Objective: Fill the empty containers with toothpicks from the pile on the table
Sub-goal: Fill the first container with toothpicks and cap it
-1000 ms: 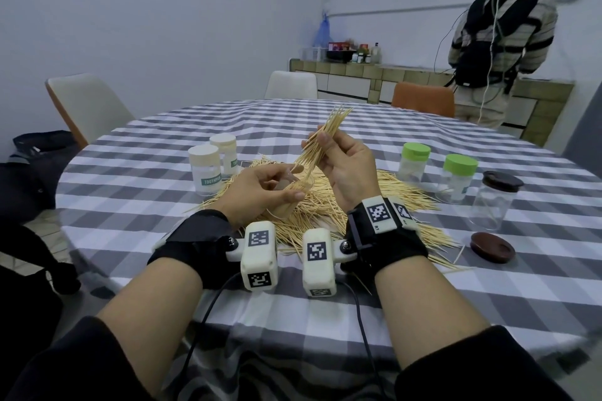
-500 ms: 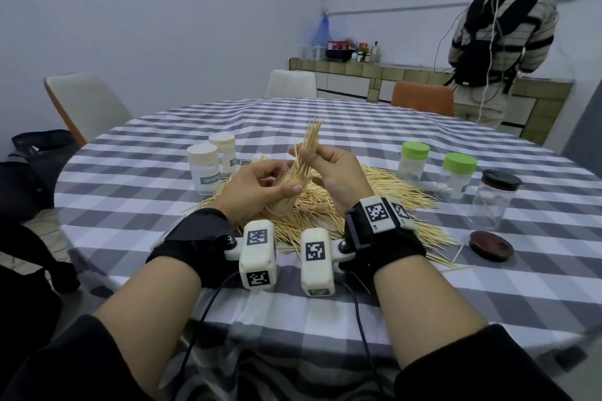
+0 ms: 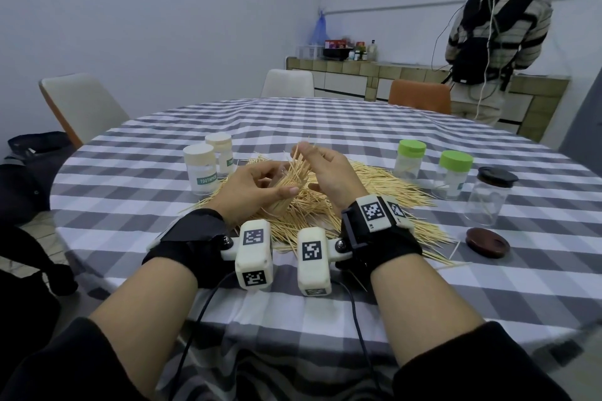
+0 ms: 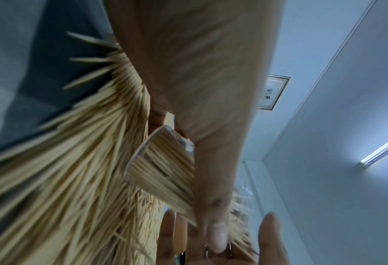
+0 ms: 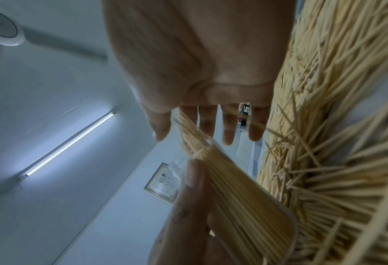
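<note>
Gripping a clear toothpick-packed plastic container (image 3: 286,192), the left hand (image 3: 254,189) tilts it. Right hand (image 3: 325,172) pinches the protruding wooden toothpicks (image 3: 298,164) just above.

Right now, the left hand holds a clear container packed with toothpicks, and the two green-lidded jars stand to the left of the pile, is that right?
Not quite: the green-lidded jars stand to the right of the pile, as the head view shows. The left hand does hold the clear container packed with toothpicks.
</note>
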